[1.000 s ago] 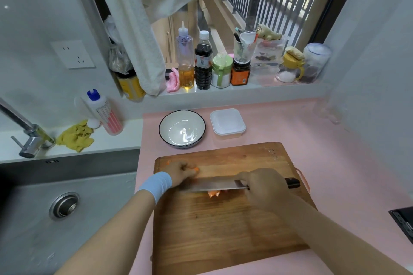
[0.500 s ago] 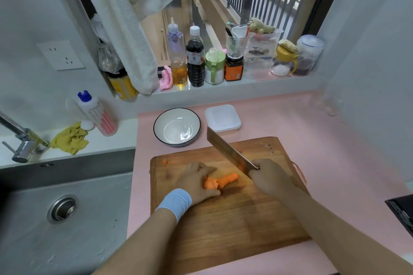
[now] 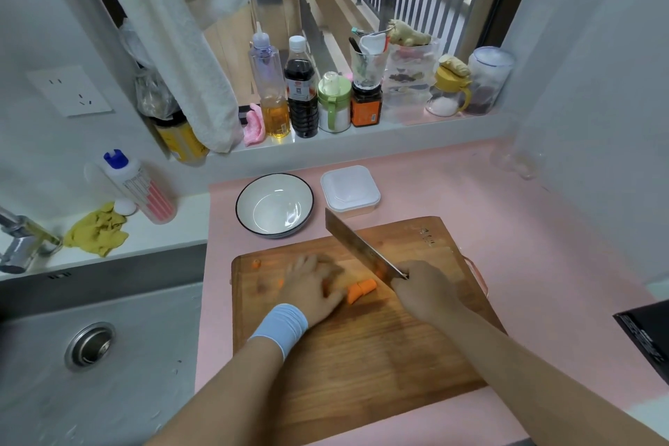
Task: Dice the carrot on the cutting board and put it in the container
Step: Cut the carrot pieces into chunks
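On my feed the right hand (image 3: 423,291) was wrapped round the handle of the knife (image 3: 358,246), the blade slanting up and away toward the bowl (image 3: 274,205). The left hand (image 3: 311,286) lay on the cutting board (image 3: 362,355) over part of the carrot (image 3: 362,290), too blurred for me to tell whether its fingers were spread or pinching. One orange chunk showed between the two hands, and the white container (image 3: 350,190) sat beyond the board, just beside the bowl.
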Tool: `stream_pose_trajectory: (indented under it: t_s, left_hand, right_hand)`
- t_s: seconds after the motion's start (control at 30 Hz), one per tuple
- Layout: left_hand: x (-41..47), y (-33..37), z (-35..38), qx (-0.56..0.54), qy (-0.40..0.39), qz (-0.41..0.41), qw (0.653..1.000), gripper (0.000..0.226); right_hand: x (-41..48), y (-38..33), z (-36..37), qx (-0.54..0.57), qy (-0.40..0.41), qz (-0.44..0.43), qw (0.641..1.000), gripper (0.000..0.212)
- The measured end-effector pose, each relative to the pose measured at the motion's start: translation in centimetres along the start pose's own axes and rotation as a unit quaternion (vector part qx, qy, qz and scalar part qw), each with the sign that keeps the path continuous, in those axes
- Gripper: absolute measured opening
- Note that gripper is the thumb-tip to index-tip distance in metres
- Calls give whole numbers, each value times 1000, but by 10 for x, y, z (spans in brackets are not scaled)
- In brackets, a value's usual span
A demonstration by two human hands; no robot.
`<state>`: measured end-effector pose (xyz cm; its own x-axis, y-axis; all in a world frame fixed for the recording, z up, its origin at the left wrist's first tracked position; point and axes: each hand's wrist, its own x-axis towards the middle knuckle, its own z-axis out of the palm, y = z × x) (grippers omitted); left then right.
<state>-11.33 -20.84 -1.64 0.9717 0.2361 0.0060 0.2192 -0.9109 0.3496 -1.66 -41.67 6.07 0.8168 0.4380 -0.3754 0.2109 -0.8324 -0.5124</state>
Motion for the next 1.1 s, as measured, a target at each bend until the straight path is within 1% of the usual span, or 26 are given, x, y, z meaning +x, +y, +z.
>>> stream_pose_trajectory:
  t_s: [0.07,0.1,0.13,0.2,0.27,0.37,0.4,0.47,0.57,0.73,0.83,0.9,0.93,1.03,1.1]
  left_hand:
    - [3,20,5,29,-35,35,998,57]
    - [4,27,8,55,-48,45,996,56]
    - [5,31,11,70,-55,45,995,52]
    - [4,31,13,66,-54,29,996,44]
    - [-4,28,15,22,-34,32,999,38]
    - [-18,23,20,-133,2,30,991,33]
    - [-23,24,22,-167,7,20,986,32]
    - [-33,29,25,-192,0,1,981,30]
    - [-43,35,32,-175,-4,4,984,24]
    - [-51,25,32,-168,56,-28,984,19]
    - [-56,22,33,-155,50,-23,986,26]
    - [-56,26,35,-166,43,-23,985,36]
    - [-55,29,36,-173,41,-27,984,37]
    - [-49,41,38,-186,46,-30,981,27]
    - [-41,48,39,-191,49,-17,980,26]
  right_hand:
    - [-1,0,0,9,-3,4,1000,22]
    - [-2,0,0,11,-7,6,1000,22]
    - [-3,0,1,13,-10,7,1000,22]
    - [-5,0,0,18,-12,3,1000,22]
    - [-9,1,0,24,-15,-1,1000,21]
    - [-16,3,2,24,-28,-1,999,18]
    - [-18,3,3,20,-28,-1,999,18]
    - [-22,4,7,16,-30,-3,999,20]
    - [-30,5,14,22,-39,-4,999,25]
    - [-41,8,23,62,-51,4,997,26]
    - [-45,12,25,59,-51,11,997,28]
    - [-46,15,23,53,-50,13,997,28]
    - [-45,17,21,49,-49,15,997,27]
    - [-44,21,15,36,-39,23,998,25]
    - [-41,24,13,33,-41,26,998,25]
